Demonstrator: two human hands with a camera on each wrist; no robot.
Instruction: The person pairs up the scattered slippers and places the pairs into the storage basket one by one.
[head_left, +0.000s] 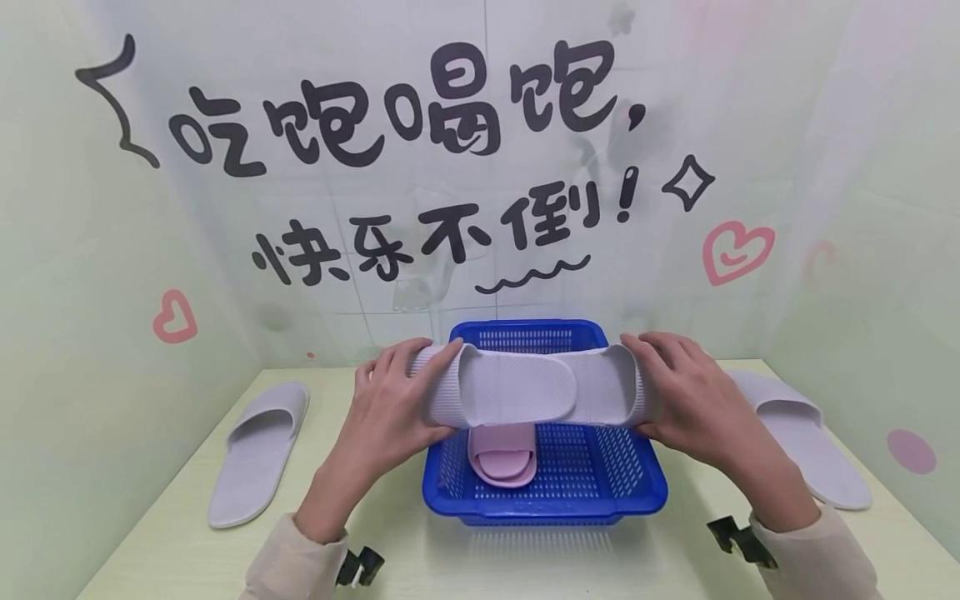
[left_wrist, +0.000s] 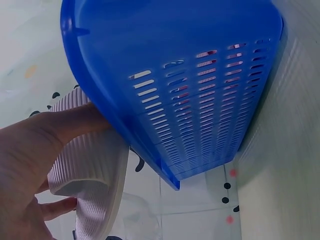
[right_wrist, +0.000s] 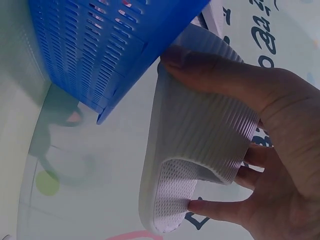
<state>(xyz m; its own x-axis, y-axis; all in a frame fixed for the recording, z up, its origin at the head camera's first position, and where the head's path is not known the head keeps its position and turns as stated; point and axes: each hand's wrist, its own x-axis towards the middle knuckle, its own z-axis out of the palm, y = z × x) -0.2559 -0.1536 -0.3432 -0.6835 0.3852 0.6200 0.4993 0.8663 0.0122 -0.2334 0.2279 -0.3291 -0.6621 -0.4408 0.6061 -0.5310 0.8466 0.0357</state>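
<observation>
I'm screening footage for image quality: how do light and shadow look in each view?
Head view: bright, fairly even light, with soft shading on the table beside the blue basket; left wrist view: dimmer, the wall palest at upper left; right wrist view: also dim, the held slipper partly in shade.

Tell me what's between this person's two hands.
Two pale slippers, overlapping, span the gap between the left hand and the right hand, each hand gripping one; the head view shows this.

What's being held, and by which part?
One pale slipper, by its ribbed strap, in the left grip; a second pale slipper, by its ribbed strap, in the right grip.
</observation>
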